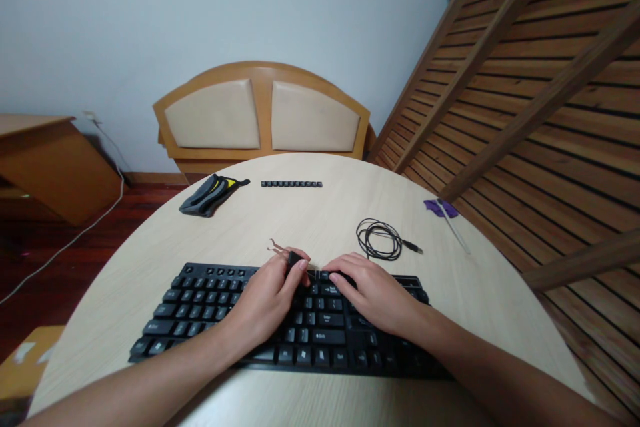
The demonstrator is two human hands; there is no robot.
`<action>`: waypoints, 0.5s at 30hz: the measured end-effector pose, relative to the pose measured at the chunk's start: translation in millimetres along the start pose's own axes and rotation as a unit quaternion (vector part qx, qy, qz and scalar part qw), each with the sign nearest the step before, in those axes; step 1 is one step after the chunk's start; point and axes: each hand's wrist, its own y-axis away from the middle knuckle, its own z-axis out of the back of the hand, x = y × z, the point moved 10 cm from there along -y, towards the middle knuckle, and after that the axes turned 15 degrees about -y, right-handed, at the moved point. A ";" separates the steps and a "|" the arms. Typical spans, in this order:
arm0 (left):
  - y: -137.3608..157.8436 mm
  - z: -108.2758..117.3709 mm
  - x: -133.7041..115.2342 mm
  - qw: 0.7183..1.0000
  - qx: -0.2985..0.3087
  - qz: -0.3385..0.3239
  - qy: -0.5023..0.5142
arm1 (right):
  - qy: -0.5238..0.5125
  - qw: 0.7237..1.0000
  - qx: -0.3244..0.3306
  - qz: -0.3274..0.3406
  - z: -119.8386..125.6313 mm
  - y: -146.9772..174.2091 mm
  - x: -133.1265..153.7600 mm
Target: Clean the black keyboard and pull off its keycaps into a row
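Observation:
My left hand is closed on a keycap puller with a black handle and thin wire loops. One pair of wires sticks out to the upper left; the other points right, at the top key row. Beneath both hands lies a black keyboard. Along its top row several key positions at the left show bare sockets. My right hand grips the keyboard's upper edge with curled fingers, its thumb beside a top-row key. Its fingertips are partly hidden. Farther back, a line of small black keycaps rests on the table.
A coiled black USB cable lies right of centre on the round table. A grey and black pouch with yellow lining sits back left. At the right are a purple cloth and a thin screwdriver-like tool. A wooden headboard stands behind.

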 end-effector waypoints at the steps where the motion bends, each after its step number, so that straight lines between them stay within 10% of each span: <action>1: 0.0 -0.5 0.1 1.000 0.002 -0.001 -0.001 | 0.000 1.000 0.001 0.001 -0.4 0.2 0.0; 15: -1.3 -3.7 -2.2 1.000 0.014 -0.009 0.007 | -0.001 1.000 -0.006 -0.006 -0.4 -1.3 -1.4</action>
